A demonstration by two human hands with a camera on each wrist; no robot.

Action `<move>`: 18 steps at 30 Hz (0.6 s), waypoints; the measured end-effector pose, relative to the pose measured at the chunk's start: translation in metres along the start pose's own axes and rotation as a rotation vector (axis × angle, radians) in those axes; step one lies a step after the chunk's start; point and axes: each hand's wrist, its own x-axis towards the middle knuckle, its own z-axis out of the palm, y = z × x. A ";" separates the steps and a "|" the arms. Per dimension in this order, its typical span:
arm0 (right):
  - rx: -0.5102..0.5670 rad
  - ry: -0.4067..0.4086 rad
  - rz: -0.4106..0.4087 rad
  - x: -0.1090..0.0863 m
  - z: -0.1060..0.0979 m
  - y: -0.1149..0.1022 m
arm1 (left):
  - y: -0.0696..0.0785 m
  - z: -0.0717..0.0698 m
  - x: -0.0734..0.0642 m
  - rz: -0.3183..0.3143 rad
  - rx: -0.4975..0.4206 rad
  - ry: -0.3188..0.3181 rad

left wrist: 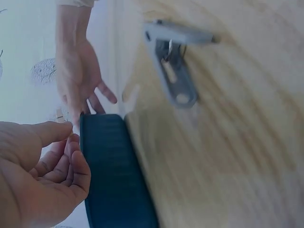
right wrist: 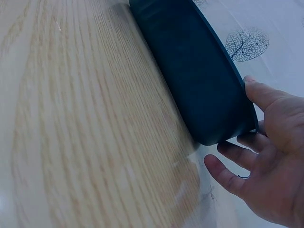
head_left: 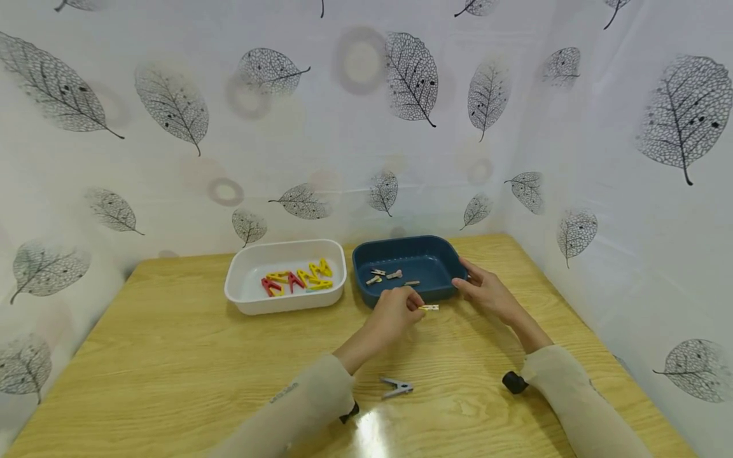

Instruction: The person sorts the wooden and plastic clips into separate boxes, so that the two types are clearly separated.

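My left hand (head_left: pixel 394 313) pinches a small pale clothespin (head_left: pixel 431 308) between thumb and fingertips, just over the front rim of the dark blue tray (head_left: pixel 366 297). In the left wrist view the left hand (left wrist: pixel 47 171) covers most of that clothespin. At the tray's right end, my right hand (head_left: pixel 487 294) grips the rim. The right wrist view shows the right hand (right wrist: pixel 280 147) with its thumb at the rim and fingers against the outer wall. Inside the blue tray lie several small wooden clothespins (head_left: pixel 394 275). A grey clothespin (head_left: pixel 399 387) lies on the table, nearer the body.
Left of the blue tray stands a white tray (head_left: pixel 240 298) with several yellow and red plastic clothespins (head_left: pixel 293 282) in it. Both trays stand toward the back of the wooden table (head_left: pixel 189 356). A leaf-patterned curtain (head_left: pixel 343 140) hangs behind and at the sides.
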 end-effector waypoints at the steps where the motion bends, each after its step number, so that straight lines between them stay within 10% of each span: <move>1: 0.000 -0.001 0.003 0.000 0.000 0.001 | 0.000 -0.003 0.001 0.012 0.006 0.012; 18: -0.002 -0.007 -0.002 0.001 -0.002 0.004 | -0.009 -0.049 0.029 -0.079 0.118 0.169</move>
